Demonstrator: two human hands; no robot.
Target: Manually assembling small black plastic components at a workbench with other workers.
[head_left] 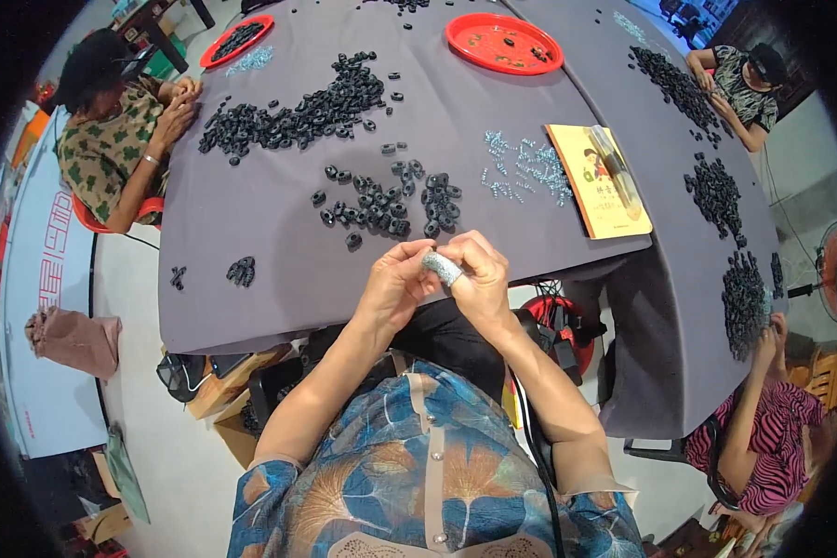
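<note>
Both left hand point(398, 277) and right hand point(482, 277) are closed at the fingertips, contents hidden. Black pieces point(372, 208) at eleven o'clock, springs point(536, 167) at one, are judged unworked; portion done undetermined.

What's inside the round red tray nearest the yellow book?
A few small black pieces lie in the red tray; the patches beneath them are covered.

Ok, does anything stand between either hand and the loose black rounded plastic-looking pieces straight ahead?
Nothing visible does: only grey fabric tablecloth shows between the black pieces and the left hand and right hand.
</note>
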